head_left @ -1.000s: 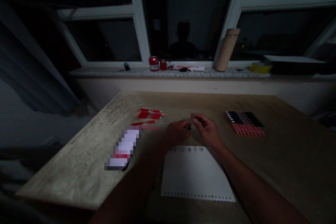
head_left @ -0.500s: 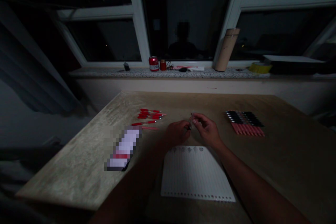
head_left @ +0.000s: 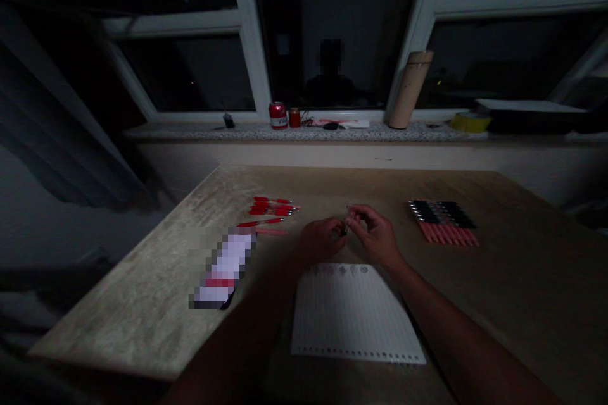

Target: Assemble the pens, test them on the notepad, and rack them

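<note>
Close together over the table [head_left: 142,278], my left hand [head_left: 323,239] and my right hand [head_left: 375,233] work at one spot beyond the notepad. Between my left fingertips is a small dark piece [head_left: 344,231], mostly hidden by the curled fingers. My right thumb and forefinger pinch a thin, clear, shiny piece [head_left: 349,208] that resembles part of a pen; the dim light hides its exact kind. Below both hands lies a ruled spiral notepad [head_left: 356,316] with several small pencil-grey scribbles along its far edge.
Several red pens [head_left: 270,209] lie to the left, near a phone [head_left: 225,269] with a blurred screen. On the right, black-and-pink pens [head_left: 441,221] form a neat row. The windowsill holds a red can [head_left: 278,116], a tan cylinder [head_left: 411,90] and yellow tape [head_left: 470,122].
My right fingers have shifted slightly on the clear piece, and less of it shows above them. My left hand has barely moved. The pens, phone and notepad stay put.
</note>
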### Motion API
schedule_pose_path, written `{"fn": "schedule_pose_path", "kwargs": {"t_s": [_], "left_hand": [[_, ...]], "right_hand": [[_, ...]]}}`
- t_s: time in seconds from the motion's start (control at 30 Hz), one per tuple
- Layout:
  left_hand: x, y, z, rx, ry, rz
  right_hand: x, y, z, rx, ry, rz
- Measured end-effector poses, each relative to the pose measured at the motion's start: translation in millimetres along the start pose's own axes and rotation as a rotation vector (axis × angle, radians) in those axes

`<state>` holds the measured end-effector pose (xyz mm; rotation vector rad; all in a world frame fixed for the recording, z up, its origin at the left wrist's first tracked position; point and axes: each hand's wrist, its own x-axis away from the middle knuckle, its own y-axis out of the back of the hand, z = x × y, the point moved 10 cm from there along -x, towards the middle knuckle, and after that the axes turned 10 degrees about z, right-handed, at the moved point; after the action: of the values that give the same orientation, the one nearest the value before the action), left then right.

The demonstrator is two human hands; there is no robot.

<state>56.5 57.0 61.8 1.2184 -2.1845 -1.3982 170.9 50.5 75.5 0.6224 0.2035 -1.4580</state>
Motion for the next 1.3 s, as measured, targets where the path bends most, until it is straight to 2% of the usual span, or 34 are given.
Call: {"fn": "schedule_pose_path", "kwargs": {"t_s": [0.37, 0.73, 1.0, 1.3], "left_hand": [[0.0, 0.9, -2.9, 0.009, -0.037, -0.003], [1.0, 1.3, -2.9, -0.034, -0.055, -0.036], [0.8, 2.7, -5.0, -0.02, -0.045, -0.025], [1.0, 0.1, -2.7, -0.08, -0.044, -0.029]], "right_hand": [[0.6, -5.4, 8.9, -0.003, 0.041, 0.073], [2.3, 1.0, -5.0, 0.058, -0.069, -0.007], [2.7, -4.0, -1.7, 0.014, -0.048, 0.046], [2.7, 0.6, -5.9, 0.061, -0.108, -0.018]]}}
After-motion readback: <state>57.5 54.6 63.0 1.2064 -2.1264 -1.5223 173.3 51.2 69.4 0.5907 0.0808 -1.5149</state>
